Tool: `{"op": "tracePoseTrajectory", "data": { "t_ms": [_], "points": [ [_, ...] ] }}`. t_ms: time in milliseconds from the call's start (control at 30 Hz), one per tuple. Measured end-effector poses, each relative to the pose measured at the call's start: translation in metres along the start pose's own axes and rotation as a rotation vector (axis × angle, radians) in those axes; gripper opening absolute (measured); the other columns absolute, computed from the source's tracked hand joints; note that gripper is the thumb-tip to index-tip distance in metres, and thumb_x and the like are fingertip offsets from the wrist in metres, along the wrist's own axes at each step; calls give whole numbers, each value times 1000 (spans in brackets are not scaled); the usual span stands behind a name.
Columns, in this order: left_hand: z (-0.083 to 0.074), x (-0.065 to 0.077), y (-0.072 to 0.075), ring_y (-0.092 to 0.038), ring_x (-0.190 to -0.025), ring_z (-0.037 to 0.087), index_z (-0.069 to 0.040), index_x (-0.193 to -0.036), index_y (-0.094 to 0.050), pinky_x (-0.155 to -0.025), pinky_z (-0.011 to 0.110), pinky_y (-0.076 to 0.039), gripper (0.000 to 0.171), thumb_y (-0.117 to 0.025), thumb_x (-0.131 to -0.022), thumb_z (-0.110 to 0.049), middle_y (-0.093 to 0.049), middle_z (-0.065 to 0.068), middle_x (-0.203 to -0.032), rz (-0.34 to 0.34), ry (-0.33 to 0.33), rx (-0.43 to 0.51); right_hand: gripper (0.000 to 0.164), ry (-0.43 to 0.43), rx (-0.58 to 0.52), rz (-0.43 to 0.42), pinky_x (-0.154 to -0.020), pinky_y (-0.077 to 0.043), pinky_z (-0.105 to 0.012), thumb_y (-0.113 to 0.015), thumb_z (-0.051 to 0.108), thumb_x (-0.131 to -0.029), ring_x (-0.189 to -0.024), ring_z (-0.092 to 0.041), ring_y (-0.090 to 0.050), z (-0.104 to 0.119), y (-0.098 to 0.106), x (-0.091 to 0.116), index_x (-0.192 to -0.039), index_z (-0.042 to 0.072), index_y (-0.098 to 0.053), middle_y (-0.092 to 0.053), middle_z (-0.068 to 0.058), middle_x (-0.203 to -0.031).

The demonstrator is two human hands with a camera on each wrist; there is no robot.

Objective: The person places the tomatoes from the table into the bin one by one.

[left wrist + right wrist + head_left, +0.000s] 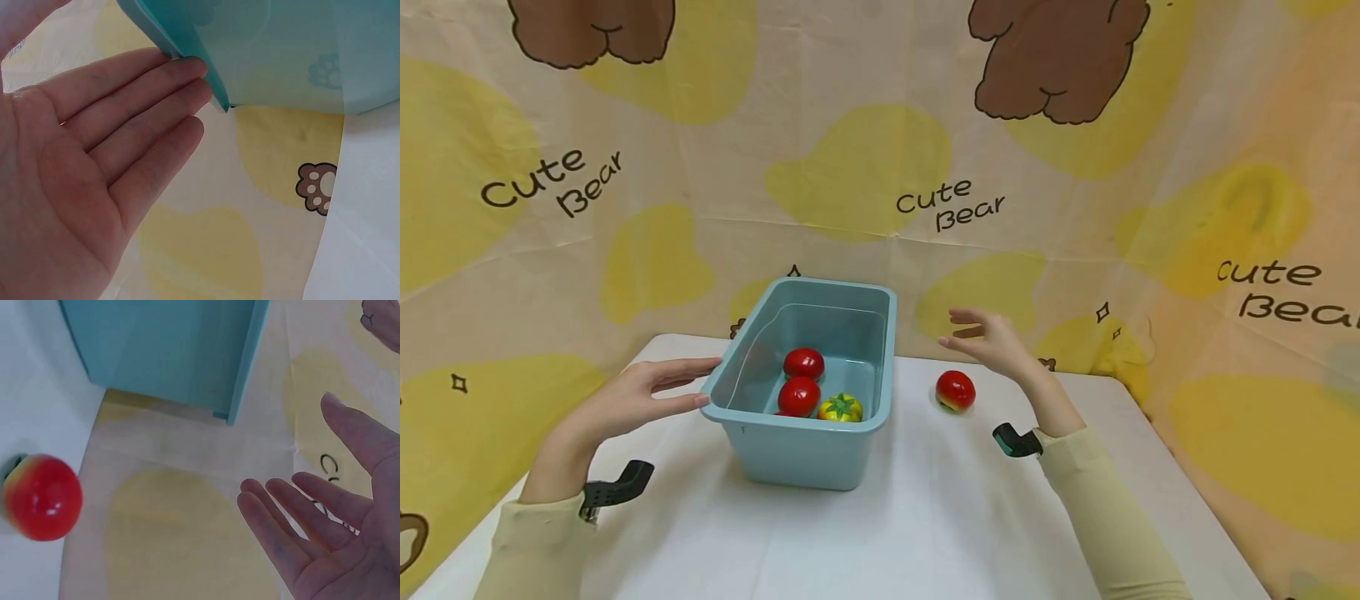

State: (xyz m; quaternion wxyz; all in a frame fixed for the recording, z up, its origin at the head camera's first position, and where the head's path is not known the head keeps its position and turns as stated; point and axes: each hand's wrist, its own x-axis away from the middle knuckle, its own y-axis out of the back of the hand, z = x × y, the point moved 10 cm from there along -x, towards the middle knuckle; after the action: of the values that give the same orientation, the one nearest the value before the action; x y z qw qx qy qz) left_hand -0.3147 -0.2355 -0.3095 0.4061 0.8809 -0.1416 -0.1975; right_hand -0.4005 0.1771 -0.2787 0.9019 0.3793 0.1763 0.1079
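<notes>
A blue-grey plastic bin (797, 454) stands on the white table. Inside lie red tomatoes (803, 364), with a sliver of another red one low behind the near wall, and a yellow one with a green star-shaped top (840, 407). My left hand (632, 400) is at the bin's left rim; in the left wrist view its straight fingertips (190, 67) meet the rim. To the right of the bin, a single red tomato (955, 391) with a yellowish underside rests on the table. My right hand (992, 340) hovers above and beyond it, fingers loosely bent, holding nothing.
The white table (970, 517) runs back to a hanging cloth (850, 167) printed with brown bears and yellow patches. Each wrist wears a black strapped device (1017, 440) over a pale sleeve (1105, 508).
</notes>
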Motion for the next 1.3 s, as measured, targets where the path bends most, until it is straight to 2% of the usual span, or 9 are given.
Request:
{"op": "tracePoseTrajectory", "data": {
  "t_ms": [133,200,267,367,467,633,833,1033,1300],
  "points": [
    [-1,0,0,-54,-122,11,-27,-135,-53,-94,13,-42,46,-65,-91,-32,-57,-4,-134,-1,-4,0,63,-27,-3,-5,-88,-53,-44,-71,35,-85,-114,-35,-60,-16,2,3,-136,5,-49,-53,-17,-136],
    [-2,0,0,-54,-122,9,-27,-135,-53,-94,13,-42,46,-64,-91,-32,-57,-4,-134,-1,-6,0,63,-37,-12,-6,-88,-53,-45,-71,34,-85,-114,-36,-59,-23,3,5,-136,4,-49,-53,-18,-136],
    [-2,1,0,-55,-122,13,-26,-135,-53,-94,13,-42,46,-65,-91,-32,-57,-3,-134,-2,-6,3,63,-50,-18,-6,-89,-53,-46,-71,34,-86,-115,-37,-58,-30,4,7,-136,4,-49,-52,-19,-136],
    [-2,1,1,-54,-123,28,-26,-136,-53,-93,15,-43,47,-65,-91,-32,-56,-1,-135,0,2,1,63,-67,-17,-8,-90,-52,-47,-70,35,-86,-116,-38,-58,-39,5,9,-136,4,-48,-51,-19,-136],
    [-2,2,1,-53,-123,34,-25,-136,-52,-93,16,-43,48,-65,-91,-33,-56,0,-135,2,10,4,65,-75,-13,-13,-90,-51,-47,-70,38,-86,-116,-38,-58,-47,6,11,-137,4,-48,-51,-20,-136],
    [0,2,1,-54,-123,31,-26,-136,-53,-93,16,-44,47,-65,-90,-33,-56,-1,-135,-4,11,4,66,-87,-11,-8,-92,-50,-48,-69,39,-86,-115,-38,-58,-59,5,14,-137,3,-47,-52,-20,-136],
    [1,1,1,-55,-122,18,-27,-134,-54,-95,16,-44,46,-65,-90,-33,-58,-5,-133,-15,1,-8,59,-93,5,-14,-90,-51,-49,-67,28,-89,-114,-40,-58,-74,3,17,-136,-1,-46,-51,-24,-135],
    [0,1,2,-55,-122,28,-27,-135,-53,-95,24,-47,48,-65,-90,-34,-57,-3,-134,-11,11,-13,61,-108,9,-16,-90,-51,-49,-67,33,-89,-114,-41,-58,-90,-2,19,-135,-1,-47,-52,-23,-134],
    [0,1,2,-54,-123,32,-26,-136,-53,-93,18,-44,48,-65,-90,-33,-57,-1,-135,-11,15,-1,63,-140,-15,-10,-89,-52,-47,-68,37,-87,-113,-41,-58,-108,-13,20,-134,-1,-49,-53,-23,-134]
  ]
}}
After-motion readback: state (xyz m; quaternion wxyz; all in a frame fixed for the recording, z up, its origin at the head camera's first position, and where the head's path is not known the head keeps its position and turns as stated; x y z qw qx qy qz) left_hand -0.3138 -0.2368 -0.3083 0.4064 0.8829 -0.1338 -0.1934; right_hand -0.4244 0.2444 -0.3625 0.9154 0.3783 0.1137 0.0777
